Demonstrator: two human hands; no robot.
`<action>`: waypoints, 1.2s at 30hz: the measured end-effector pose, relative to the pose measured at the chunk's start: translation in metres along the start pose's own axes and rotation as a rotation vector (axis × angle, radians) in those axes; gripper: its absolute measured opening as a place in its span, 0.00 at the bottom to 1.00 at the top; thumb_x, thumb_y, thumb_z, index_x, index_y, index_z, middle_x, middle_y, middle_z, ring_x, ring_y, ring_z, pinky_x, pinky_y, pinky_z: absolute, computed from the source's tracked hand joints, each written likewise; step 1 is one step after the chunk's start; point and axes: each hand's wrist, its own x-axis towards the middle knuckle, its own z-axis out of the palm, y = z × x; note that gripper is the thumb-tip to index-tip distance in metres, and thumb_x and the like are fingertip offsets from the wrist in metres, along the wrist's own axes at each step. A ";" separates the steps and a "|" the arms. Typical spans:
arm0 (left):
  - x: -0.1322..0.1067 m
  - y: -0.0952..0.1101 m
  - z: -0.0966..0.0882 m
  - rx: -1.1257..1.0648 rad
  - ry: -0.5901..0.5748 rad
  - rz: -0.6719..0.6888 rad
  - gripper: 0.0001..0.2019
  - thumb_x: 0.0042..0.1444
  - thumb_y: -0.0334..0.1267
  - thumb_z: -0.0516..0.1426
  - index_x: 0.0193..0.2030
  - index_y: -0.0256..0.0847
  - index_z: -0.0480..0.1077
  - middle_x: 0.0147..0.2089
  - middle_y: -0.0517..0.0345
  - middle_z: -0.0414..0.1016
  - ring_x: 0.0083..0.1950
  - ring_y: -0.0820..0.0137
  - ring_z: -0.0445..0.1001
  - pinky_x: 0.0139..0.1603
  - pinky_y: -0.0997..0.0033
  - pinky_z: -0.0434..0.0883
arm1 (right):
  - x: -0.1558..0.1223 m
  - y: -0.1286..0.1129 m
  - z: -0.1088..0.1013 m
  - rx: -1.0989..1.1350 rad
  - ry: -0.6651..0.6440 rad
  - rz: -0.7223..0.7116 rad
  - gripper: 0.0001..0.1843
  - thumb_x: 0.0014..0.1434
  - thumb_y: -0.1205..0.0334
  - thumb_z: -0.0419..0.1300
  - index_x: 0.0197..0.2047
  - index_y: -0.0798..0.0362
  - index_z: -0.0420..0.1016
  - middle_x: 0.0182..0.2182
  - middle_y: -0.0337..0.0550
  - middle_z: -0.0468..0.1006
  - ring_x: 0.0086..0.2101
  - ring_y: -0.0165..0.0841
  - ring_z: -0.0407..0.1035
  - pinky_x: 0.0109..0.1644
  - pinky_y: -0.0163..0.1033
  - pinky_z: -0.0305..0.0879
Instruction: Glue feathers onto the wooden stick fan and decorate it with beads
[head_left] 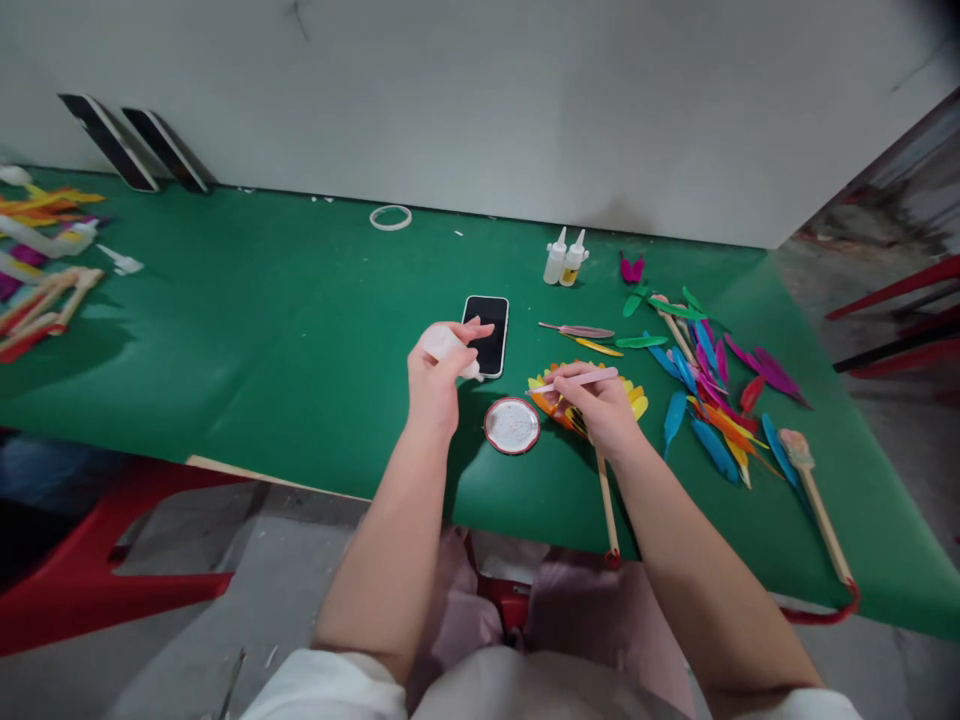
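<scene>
My left hand [437, 372] is closed round a small white glue bottle [448, 346], held tipped just left of a black phone [487, 334] lying on the green table [285, 330]. My right hand [598, 404] pinches a thin pink stick [577, 380] like a pen, its tip pointing left over a fan of yellow and orange feathers [555, 392] fixed on a wooden stick [607, 505]. A round red-rimmed lid [512, 426] lies between my two hands.
Several loose coloured feathers [705, 385] are spread to the right, with a second wooden stick [819, 505]. Two small glue bottles [565, 258] stand further back, and a white ring [391, 217] lies near the wall. More feather pieces [41, 260] lie at far left. A red stool [97, 560] stands below.
</scene>
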 end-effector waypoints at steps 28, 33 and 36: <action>-0.014 0.001 0.022 0.677 0.094 0.433 0.12 0.46 0.42 0.61 0.21 0.40 0.65 0.22 0.61 0.69 0.28 0.73 0.65 0.33 0.71 0.65 | -0.006 0.002 0.002 -0.591 -0.038 -0.293 0.08 0.53 0.58 0.60 0.28 0.51 0.77 0.31 0.43 0.79 0.32 0.34 0.73 0.33 0.39 0.67; -0.015 -0.001 0.019 0.636 0.082 0.427 0.13 0.47 0.40 0.60 0.20 0.39 0.61 0.20 0.64 0.64 0.25 0.76 0.63 0.30 0.73 0.63 | -0.006 0.002 0.001 -0.569 -0.039 -0.255 0.08 0.52 0.57 0.60 0.29 0.52 0.77 0.31 0.44 0.79 0.31 0.34 0.72 0.32 0.38 0.67; -0.015 -0.001 0.018 0.567 0.106 0.388 0.13 0.47 0.39 0.61 0.20 0.39 0.62 0.19 0.65 0.63 0.22 0.77 0.61 0.25 0.75 0.60 | -0.006 0.003 0.000 -0.556 -0.046 -0.233 0.08 0.52 0.57 0.60 0.28 0.51 0.78 0.32 0.44 0.79 0.32 0.34 0.72 0.33 0.39 0.67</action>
